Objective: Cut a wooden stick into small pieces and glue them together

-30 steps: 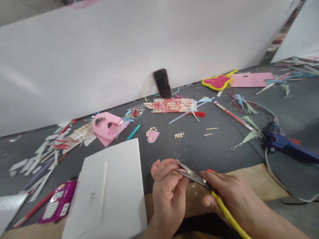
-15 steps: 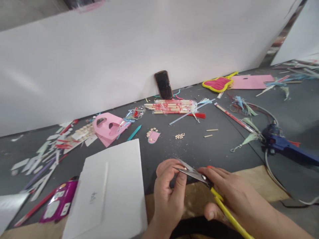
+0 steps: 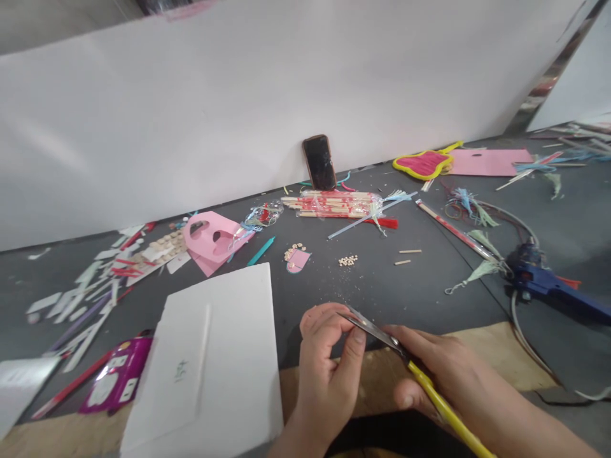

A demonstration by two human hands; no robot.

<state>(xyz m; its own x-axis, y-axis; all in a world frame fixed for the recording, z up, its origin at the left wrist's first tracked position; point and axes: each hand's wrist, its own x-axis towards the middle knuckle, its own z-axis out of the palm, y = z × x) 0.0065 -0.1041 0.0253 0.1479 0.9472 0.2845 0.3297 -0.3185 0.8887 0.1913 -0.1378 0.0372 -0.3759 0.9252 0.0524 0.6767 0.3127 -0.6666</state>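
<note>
My right hand grips a pair of scissors with yellow handles, the metal blades pointing left. My left hand is closed in a pinch right at the blade tips, thumb pressed against the fingers; what it pinches is too small to make out. Both hands hover over a brown cardboard sheet at the near edge of the dark grey table.
A white foam board lies left of my hands. A blue glue gun with cable sits at right. Farther back: phone leaning on the white wall, wrapped wooden sticks, pink paper shapes, small beads, scattered scraps at left.
The view has shifted slightly. My hands stay together at the scissors' tips, with the left thumb moving a little against the blades.
</note>
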